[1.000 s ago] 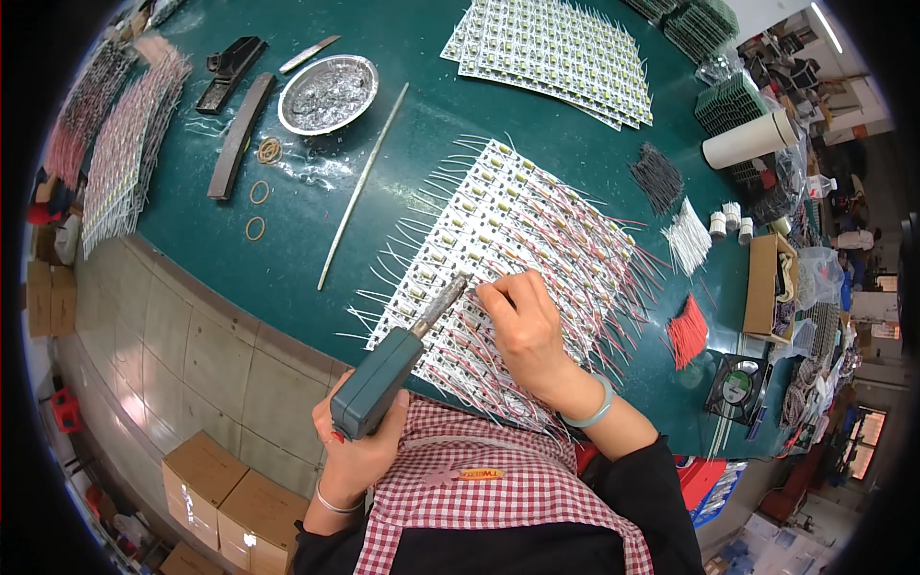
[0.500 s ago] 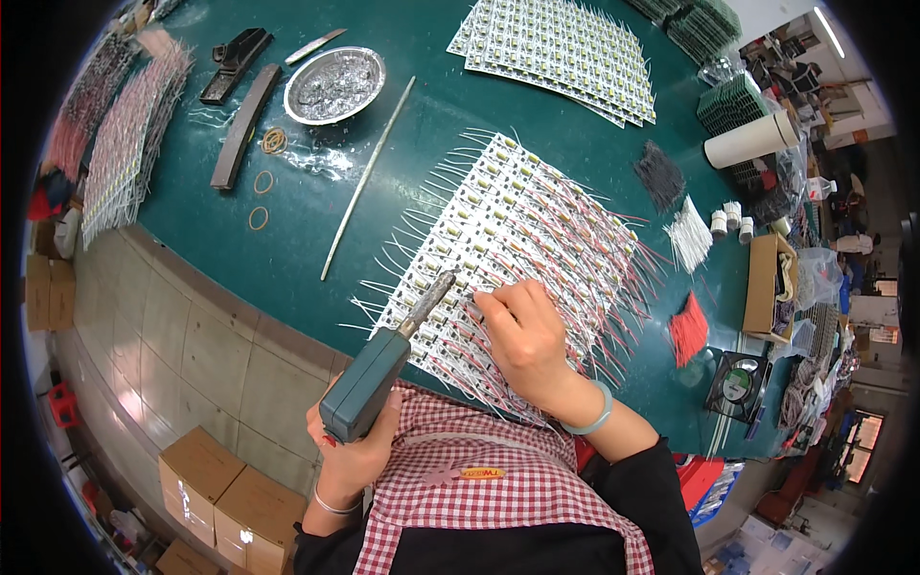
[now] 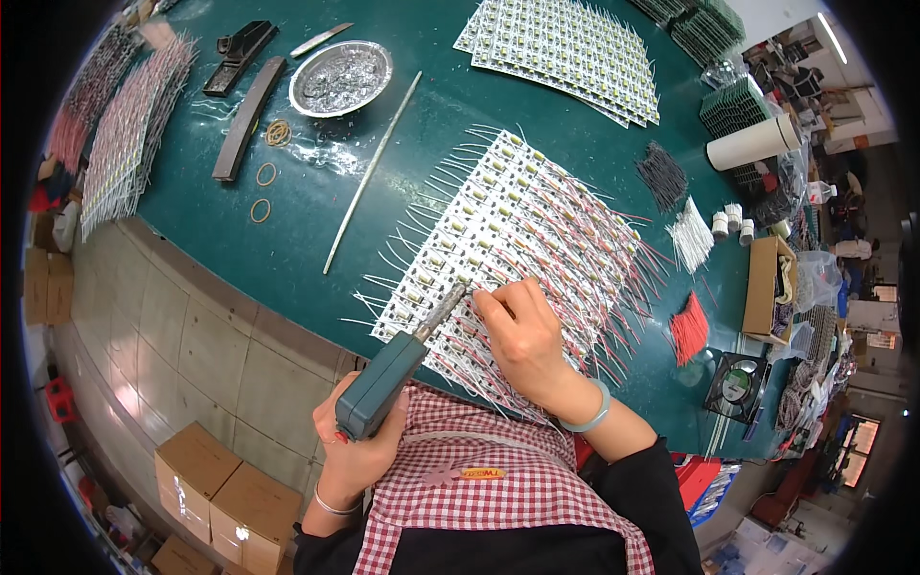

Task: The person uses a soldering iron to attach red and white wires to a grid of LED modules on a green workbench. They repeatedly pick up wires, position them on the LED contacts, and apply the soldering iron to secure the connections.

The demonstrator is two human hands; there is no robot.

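My left hand [image 3: 359, 450] is wrapped round the handle of a dark green soldering gun [image 3: 383, 386]. Its long metal tip [image 3: 444, 311] slants up to the right and meets the panel of small white circuit boards [image 3: 458, 230]. Just right of that tip, my right hand [image 3: 525, 335] is closed in a pinch on a thin wire, mostly hidden by the fingers. Rows of red and white wires [image 3: 565, 240] cover the panel's right part, while short white wires stick out along its left edge.
A stack of similar panels [image 3: 565, 57] lies at the back. A metal bowl [image 3: 340, 79], a thin rod [image 3: 374, 172] and rubber bands [image 3: 277, 133] are at left. Black [image 3: 661, 176], white [image 3: 690, 238] and red wire bundles [image 3: 688, 331] lie at right, near a small fan [image 3: 736, 383].
The soldering gun and my left hand have shifted slightly up and to the right, bringing the tip closer to my right fingertips. My right hand stays almost where it was.
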